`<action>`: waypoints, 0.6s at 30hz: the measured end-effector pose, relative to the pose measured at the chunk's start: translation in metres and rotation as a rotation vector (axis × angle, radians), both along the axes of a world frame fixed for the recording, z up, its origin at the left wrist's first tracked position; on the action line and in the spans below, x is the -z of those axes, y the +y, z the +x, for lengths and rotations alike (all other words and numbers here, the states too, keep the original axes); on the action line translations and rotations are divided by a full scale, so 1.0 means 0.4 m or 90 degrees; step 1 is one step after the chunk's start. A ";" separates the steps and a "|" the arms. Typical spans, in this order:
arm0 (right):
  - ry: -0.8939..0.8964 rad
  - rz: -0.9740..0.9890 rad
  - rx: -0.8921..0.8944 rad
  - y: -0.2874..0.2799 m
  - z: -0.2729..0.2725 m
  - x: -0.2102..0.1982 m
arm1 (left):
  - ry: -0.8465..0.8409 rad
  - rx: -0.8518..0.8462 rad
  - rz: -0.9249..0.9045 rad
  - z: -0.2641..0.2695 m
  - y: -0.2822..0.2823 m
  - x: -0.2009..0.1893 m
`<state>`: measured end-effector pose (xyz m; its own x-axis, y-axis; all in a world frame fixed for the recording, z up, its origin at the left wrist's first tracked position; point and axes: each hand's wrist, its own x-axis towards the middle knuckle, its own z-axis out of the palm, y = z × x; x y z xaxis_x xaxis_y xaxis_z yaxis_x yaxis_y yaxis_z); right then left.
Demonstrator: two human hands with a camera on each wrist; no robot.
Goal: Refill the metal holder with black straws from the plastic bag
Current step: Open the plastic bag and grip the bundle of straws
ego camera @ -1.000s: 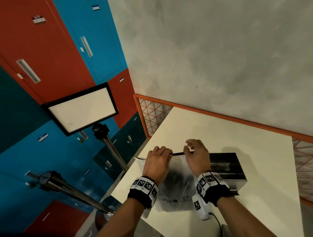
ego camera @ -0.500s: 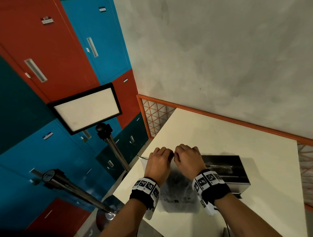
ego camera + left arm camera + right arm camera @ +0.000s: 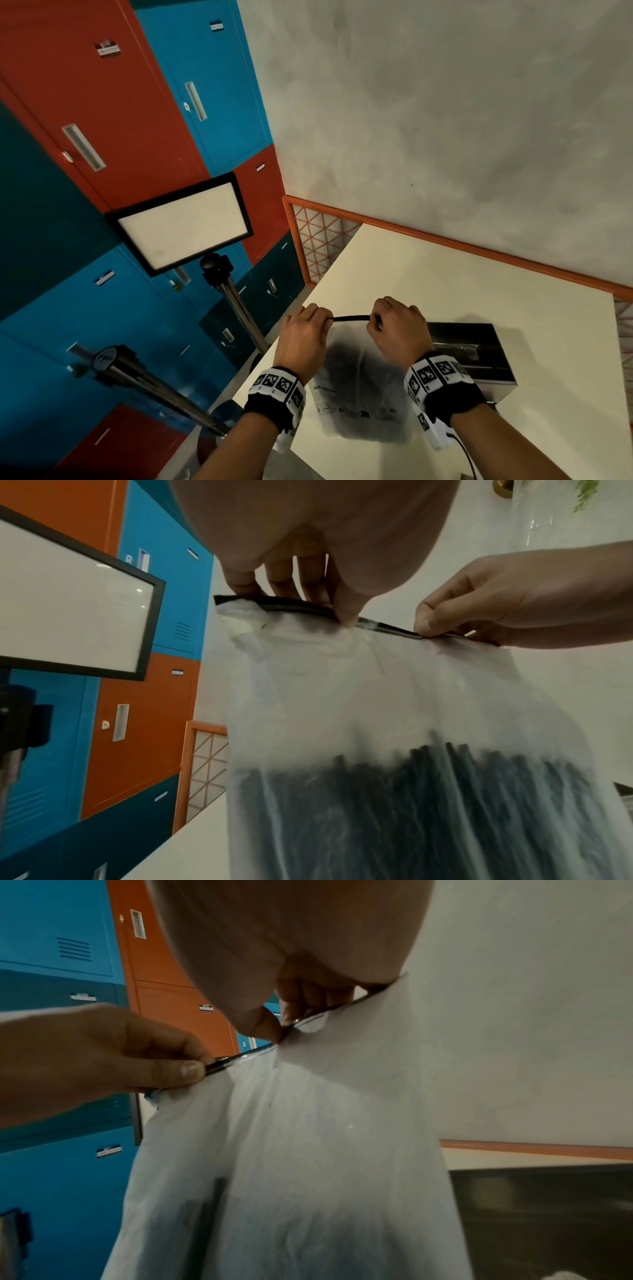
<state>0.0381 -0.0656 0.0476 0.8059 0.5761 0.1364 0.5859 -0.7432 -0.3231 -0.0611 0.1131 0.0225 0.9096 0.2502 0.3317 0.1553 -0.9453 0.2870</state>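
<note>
A frosted plastic bag [image 3: 356,383] [image 3: 394,696] [image 3: 301,1150] stands upright on the cream table [image 3: 479,301]. Black straws [image 3: 428,791] show through its lower half. Along its top runs a black zip strip [image 3: 351,318] [image 3: 387,627]. My left hand [image 3: 305,339] [image 3: 329,599] pinches the strip's left part, and my right hand [image 3: 399,329] [image 3: 294,1010] pinches it a short way to the right. In the left wrist view the right hand [image 3: 514,601] is seen holding the strip between thumb and fingers. The metal holder [image 3: 472,356] [image 3: 548,1218], a dark open box, stands just behind and right of the bag.
Red, blue and teal lockers [image 3: 137,137] fill the left side. A framed white panel [image 3: 185,226] on a metal stand [image 3: 239,308] rises left of the table. An orange rail [image 3: 445,240] borders the table's far edge below a grey wall.
Half a second ago my hands were close together at the bag's top. Now they have drawn apart, with the right hand further right and a stretch of black strip showing between them.
</note>
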 end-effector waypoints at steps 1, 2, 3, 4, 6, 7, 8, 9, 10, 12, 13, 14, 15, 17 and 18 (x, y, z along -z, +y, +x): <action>0.002 0.001 0.004 0.000 0.002 -0.003 | 0.006 -0.007 0.003 -0.002 0.004 -0.004; 0.005 0.001 0.007 -0.001 0.002 -0.006 | 0.012 -0.012 0.003 -0.004 0.006 -0.005; 0.010 -0.003 0.010 -0.001 0.002 -0.010 | 0.017 -0.017 0.001 -0.006 0.007 -0.006; 0.015 -0.008 0.012 0.001 0.002 -0.014 | 0.017 -0.022 -0.002 -0.008 0.010 -0.006; 0.022 -0.013 0.014 0.004 0.005 -0.018 | 0.007 -0.032 -0.009 -0.012 0.014 -0.004; 0.024 -0.013 0.009 0.006 0.006 -0.019 | 0.002 -0.036 -0.012 -0.013 0.016 -0.002; 0.025 -0.011 -0.002 0.009 0.007 -0.020 | -0.001 -0.038 -0.014 -0.015 0.017 0.000; 0.025 -0.006 -0.022 0.016 0.007 -0.020 | -0.003 -0.037 -0.012 -0.015 0.018 0.001; 0.028 -0.002 -0.049 0.025 0.004 -0.020 | -0.005 -0.034 -0.009 -0.017 0.016 0.000; 0.029 -0.004 -0.117 0.051 -0.008 -0.022 | -0.013 -0.024 -0.005 -0.016 0.011 -0.005; 0.022 -0.008 -0.148 0.066 -0.016 -0.022 | -0.018 -0.018 -0.004 -0.015 0.008 -0.008; 0.013 -0.010 -0.170 0.078 -0.023 -0.022 | -0.023 -0.012 -0.003 -0.015 0.005 -0.010; 0.008 -0.007 -0.183 0.088 -0.028 -0.022 | -0.026 -0.009 -0.006 -0.015 0.004 -0.013; 0.008 0.009 -0.186 0.099 -0.034 -0.024 | -0.024 -0.011 -0.014 -0.018 0.007 -0.019; 0.008 0.014 -0.184 0.101 -0.036 -0.025 | -0.019 -0.013 -0.011 -0.021 0.009 -0.021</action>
<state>0.0239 -0.0251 0.0578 0.6099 0.7795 0.1429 0.7686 -0.5379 -0.3463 -0.0694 0.1167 0.0308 0.8939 0.2740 0.3547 0.1650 -0.9370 0.3079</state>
